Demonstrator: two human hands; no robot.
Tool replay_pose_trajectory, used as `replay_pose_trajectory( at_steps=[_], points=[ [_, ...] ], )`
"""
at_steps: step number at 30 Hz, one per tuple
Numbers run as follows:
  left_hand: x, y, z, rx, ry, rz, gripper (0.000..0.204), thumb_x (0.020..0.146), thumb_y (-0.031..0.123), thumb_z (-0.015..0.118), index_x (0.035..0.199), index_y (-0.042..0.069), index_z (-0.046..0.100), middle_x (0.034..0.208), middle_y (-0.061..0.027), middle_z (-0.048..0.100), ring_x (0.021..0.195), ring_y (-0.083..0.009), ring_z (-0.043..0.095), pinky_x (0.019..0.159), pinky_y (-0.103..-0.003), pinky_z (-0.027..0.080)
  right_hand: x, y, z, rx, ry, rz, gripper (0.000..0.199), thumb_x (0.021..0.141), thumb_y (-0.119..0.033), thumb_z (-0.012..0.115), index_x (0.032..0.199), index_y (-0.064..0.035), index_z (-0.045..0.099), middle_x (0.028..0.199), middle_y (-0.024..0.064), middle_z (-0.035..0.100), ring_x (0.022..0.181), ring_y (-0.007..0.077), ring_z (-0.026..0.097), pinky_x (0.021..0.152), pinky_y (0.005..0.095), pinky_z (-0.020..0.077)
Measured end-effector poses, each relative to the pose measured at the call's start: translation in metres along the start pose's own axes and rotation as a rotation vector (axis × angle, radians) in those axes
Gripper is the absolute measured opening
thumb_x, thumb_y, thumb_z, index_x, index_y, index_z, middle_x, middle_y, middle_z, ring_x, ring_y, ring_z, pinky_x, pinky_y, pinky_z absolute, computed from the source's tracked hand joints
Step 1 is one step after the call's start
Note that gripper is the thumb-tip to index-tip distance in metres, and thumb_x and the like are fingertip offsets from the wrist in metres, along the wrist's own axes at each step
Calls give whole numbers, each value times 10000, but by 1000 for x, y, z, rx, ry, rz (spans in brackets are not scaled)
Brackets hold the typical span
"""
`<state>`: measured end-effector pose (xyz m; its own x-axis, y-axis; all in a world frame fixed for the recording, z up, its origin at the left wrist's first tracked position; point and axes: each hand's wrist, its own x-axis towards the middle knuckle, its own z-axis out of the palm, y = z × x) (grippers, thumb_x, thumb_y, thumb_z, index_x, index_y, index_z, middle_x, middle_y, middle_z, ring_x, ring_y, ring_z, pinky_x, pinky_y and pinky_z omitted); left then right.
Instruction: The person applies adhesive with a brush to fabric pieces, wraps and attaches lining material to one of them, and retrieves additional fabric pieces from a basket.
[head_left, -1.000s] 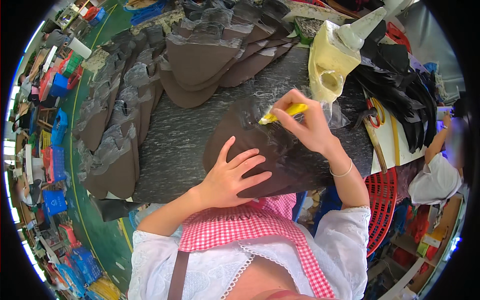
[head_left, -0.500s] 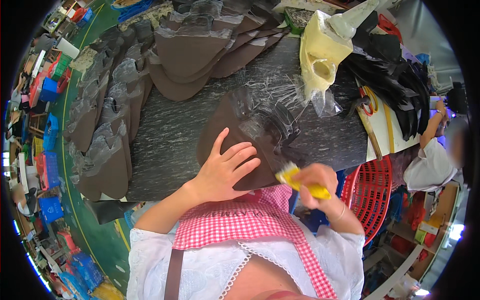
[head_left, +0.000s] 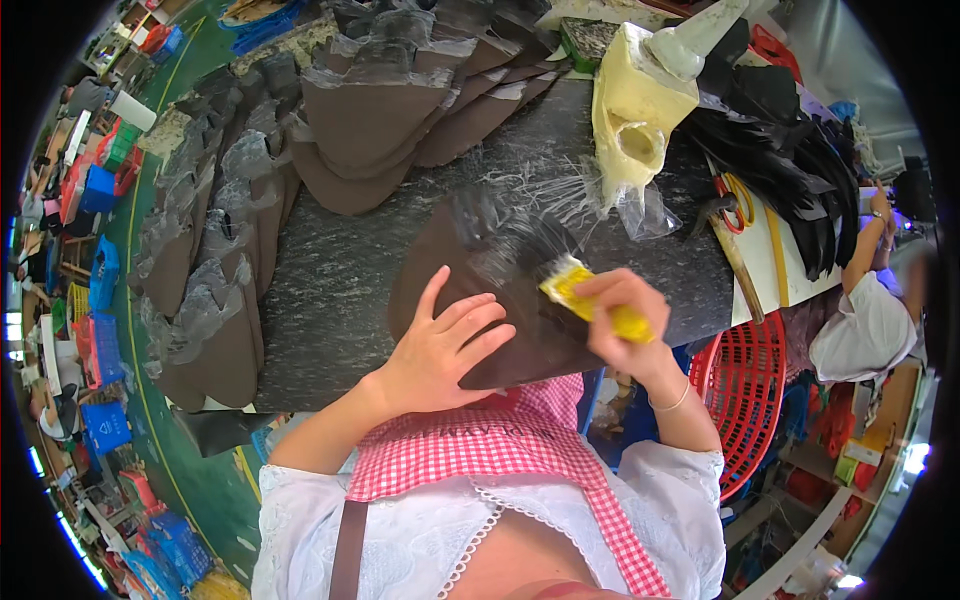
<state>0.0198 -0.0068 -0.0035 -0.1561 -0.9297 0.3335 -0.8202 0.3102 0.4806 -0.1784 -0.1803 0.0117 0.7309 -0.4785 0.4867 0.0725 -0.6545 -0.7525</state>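
A dark brown sheet piece (head_left: 430,260) with a rounded outline lies at the near edge of the black worktop. My left hand (head_left: 445,345) rests on it with the fingers spread flat. Closed round the yellow handle of a brush (head_left: 590,300), my right hand (head_left: 630,315) holds the bristles against the piece's right part. Glossy wet-looking smears show along the piece's upper right edge. Beyond it stands a cream-coloured container (head_left: 640,105) with a round hole in its side, and glue-like strands spread on the worktop below it.
Overlapping brown pieces with smeared edges (head_left: 375,110) cover the far side, and more (head_left: 225,330) line the left. At right lie black strips (head_left: 790,160), a hammer (head_left: 738,265) and scissors (head_left: 735,205). A red basket (head_left: 745,400) stands below the right edge; another person (head_left: 860,325) sits beyond.
My right hand has moved the brush up and slightly left, from the piece's lower right edge onto its surface. My left hand stays flat on the piece, nearly in place.
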Motion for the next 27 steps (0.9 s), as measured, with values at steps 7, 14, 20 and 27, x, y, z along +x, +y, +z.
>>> replay_pose_trajectory(
  at_steps=[7,14,20,27],
  points=[
    [-5,-2,1,-60,10,7,635,632,325,801,1177,86,581,1194,-105,539,1192,-290,505,1092,-589,249,51,-24,-12,317,-1,362,85,877,-60,604,850,20,599,765,79,654,534,64,537,478,195,414],
    [3,7,-12,-27,-152,8,766,611,235,779,1297,63,486,1283,-168,478,1280,-341,416,1115,-536,253,149,14,72,167,-347,169,191,907,-182,624,953,4,622,657,67,611,478,100,569,459,256,448],
    [7,22,-3,64,-122,-42,691,621,170,741,1260,43,511,1222,-198,496,1219,-352,462,1076,-514,320,125,6,54,173,-374,-67,116,804,-32,615,917,-16,594,852,103,632,762,159,617,692,276,489],
    [4,-13,-25,-1451,770,-1091,403,921,128,570,1275,-26,456,1188,-148,581,1061,-248,599,903,-388,513,97,67,-58,-452,272,279,84,908,-107,597,893,-26,581,766,37,629,619,48,506,539,206,386]
  ],
)
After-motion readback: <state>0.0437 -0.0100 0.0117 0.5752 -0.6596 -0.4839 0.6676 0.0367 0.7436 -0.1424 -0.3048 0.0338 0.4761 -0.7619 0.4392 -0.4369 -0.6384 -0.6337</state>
